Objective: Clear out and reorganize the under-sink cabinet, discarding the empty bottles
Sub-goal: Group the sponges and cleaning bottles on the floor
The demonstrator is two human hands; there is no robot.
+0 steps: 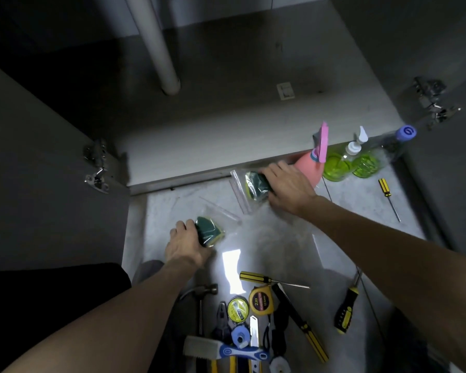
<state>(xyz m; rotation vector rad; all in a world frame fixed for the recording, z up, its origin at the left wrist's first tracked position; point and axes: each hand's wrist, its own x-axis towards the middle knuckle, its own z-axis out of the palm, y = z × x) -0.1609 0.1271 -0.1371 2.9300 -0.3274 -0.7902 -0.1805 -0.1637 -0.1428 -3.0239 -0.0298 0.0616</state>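
We have the cabinet (226, 125) all cleared out, our left hand (187, 244) grips one bagged sponge (210, 232) and our right hand (289, 184) grips another sponge (256, 185) on the floor, and the bottles (361, 160) and tools (256, 316) still need sorting

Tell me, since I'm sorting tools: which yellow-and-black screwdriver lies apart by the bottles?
The small screwdriver on the floor right of the green bottles; the other two lie nearer the person, by the tape measure.
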